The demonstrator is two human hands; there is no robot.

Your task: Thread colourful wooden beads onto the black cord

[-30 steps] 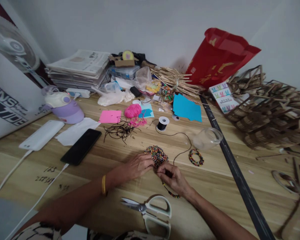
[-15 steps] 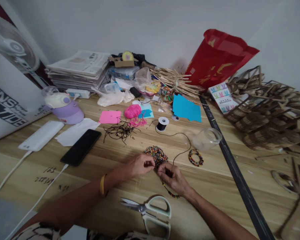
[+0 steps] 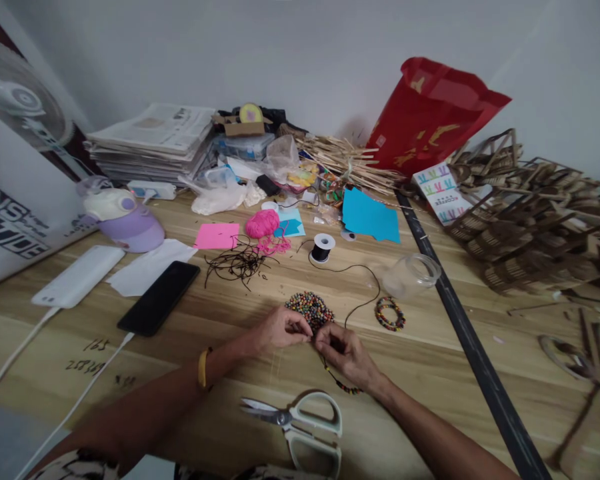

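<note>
The right hand point(image 3: 347, 353) pinches a beaded cord point(image 3: 351, 389); the left hand point(image 3: 280, 330), fingertips narrowed, is beside the bead pile point(image 3: 310, 307), contents unclear.

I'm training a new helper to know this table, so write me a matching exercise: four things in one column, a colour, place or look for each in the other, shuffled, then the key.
1. Loose beads
2. Scissors
3. Yarn
4. Jar

A. See-through
B. Bright pink
C. Pale-handled, on the wearer's side of both hands
D. Heaped beside the left hand

Pairs: 1-D, 2-C, 3-B, 4-A
</note>
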